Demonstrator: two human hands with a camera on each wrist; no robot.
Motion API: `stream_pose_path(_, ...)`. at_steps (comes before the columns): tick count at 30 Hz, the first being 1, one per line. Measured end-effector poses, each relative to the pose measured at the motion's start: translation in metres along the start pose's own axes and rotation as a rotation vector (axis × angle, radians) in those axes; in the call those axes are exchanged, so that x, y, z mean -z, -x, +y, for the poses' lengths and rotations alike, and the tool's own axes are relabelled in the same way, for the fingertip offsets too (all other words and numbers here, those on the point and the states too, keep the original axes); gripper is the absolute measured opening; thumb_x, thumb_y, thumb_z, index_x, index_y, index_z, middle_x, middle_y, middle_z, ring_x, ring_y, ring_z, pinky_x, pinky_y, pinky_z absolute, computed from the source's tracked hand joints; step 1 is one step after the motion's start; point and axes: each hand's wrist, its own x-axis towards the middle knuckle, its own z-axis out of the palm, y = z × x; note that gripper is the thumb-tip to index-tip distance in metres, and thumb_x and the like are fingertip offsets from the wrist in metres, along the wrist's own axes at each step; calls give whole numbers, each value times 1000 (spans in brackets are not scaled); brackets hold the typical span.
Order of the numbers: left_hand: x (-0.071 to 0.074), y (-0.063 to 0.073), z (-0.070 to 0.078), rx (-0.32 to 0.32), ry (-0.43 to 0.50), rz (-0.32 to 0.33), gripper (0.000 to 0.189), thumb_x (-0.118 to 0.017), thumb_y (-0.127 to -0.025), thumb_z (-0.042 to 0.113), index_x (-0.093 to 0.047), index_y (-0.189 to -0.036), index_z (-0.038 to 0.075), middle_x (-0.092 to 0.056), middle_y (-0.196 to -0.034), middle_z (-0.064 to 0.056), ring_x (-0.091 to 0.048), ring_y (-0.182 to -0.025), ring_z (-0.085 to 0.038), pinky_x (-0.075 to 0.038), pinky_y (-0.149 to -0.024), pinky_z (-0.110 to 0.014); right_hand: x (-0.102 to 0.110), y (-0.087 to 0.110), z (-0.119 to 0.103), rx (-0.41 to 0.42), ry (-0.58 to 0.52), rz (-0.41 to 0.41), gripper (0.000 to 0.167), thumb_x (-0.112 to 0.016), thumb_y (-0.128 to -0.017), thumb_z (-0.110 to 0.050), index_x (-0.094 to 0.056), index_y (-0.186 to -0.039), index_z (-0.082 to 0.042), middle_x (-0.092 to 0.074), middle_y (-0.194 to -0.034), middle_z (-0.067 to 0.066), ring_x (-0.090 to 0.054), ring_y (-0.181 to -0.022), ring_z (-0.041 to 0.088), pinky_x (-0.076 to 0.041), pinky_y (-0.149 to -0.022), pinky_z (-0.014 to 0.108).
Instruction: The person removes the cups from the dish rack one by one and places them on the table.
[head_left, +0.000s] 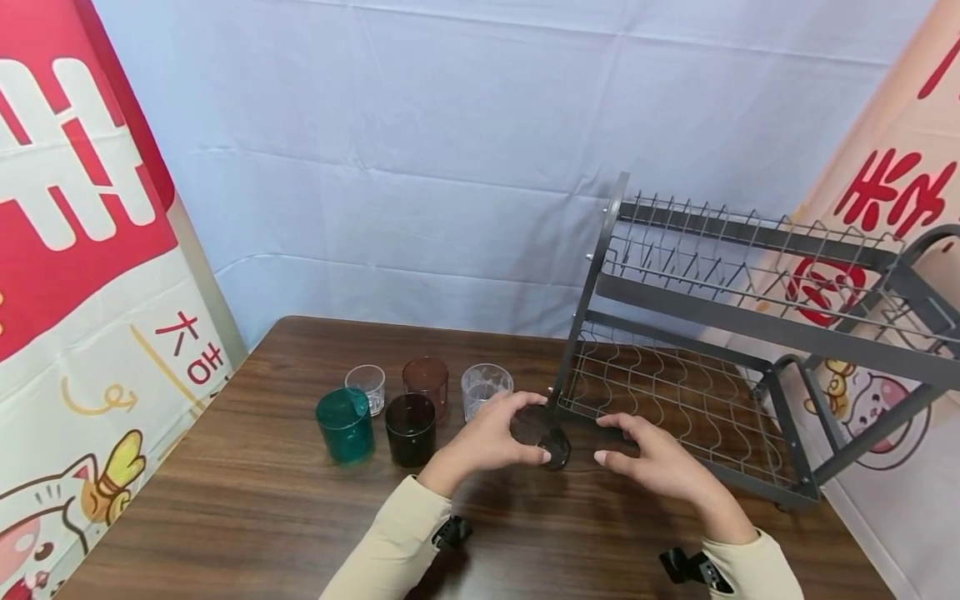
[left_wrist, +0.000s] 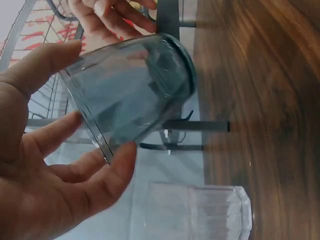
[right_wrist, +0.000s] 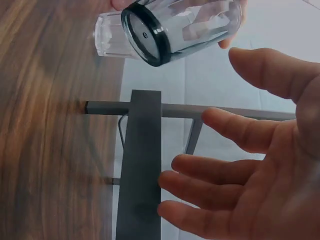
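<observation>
My left hand point(head_left: 487, 440) grips a smoky grey drinking glass point(left_wrist: 127, 87) near its rim, thumb and fingers around it. The glass is tilted and held above the table, its thick base away from the palm. In the right wrist view the dark base ring point(right_wrist: 159, 37) shows clearly. My right hand point(head_left: 660, 462) is apart from the glass, to its right, fingers spread and nothing in them. It hovers in front of the lower tier of a dark grey dish rack point(head_left: 705, 321). A clear glass point(head_left: 487, 390) stands on the table just behind my left hand.
Left of my left hand stand a teal glass point(head_left: 345, 427), a dark glass point(head_left: 411, 433), a reddish-brown glass point(head_left: 426, 385) and a small clear glass point(head_left: 365, 385). The wooden table point(head_left: 247, 500) ends at a pale blue curtain point(head_left: 390, 192). The rack has two wire tiers.
</observation>
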Motion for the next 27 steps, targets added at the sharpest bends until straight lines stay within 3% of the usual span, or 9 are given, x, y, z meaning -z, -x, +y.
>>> stream_pose_path(5,7,3,-1,43,-87,-12,64,-82,-64,33,-59,-123,22,-54,-107,-1,-52,-95,-19,-44,-77,-32,-8,0,-1,61,131,2,48,-68,-85,-32,-54,-124,-5,-50,-122,20,-48,-112,40,-40,-84,56)
stream_pose_path(10,13,7,-2,72,-156,-33,64,-81,-66,34,-57,-124,22,-54,-114,-5,-51,-103,-22,-44,-83,-36,-12,2,-6,84,207,-5,49,-70,-83,-27,-54,-124,-5,-49,-121,22,-47,-111,43,-40,-83,56)
stream_pose_path(19,16,9,-11,146,-285,-30,66,-82,-65,34,-56,-125,25,-51,-115,-7,-51,-100,-28,-47,-69,-40,-21,-4,-13,72,272,2,51,-71,-82,-27,-54,-125,-5,-49,-122,21,-45,-111,47,-41,-81,56)
stream_pose_path(27,15,15,-14,157,-366,-40,66,-83,-66,34,-56,-125,22,-50,-113,-8,-49,-94,-26,-46,-62,-37,-34,-9,-17,62,276,-6,50,-72,-82,-27,-55,-124,-6,-45,-126,28,-42,-114,49,-41,-80,59)
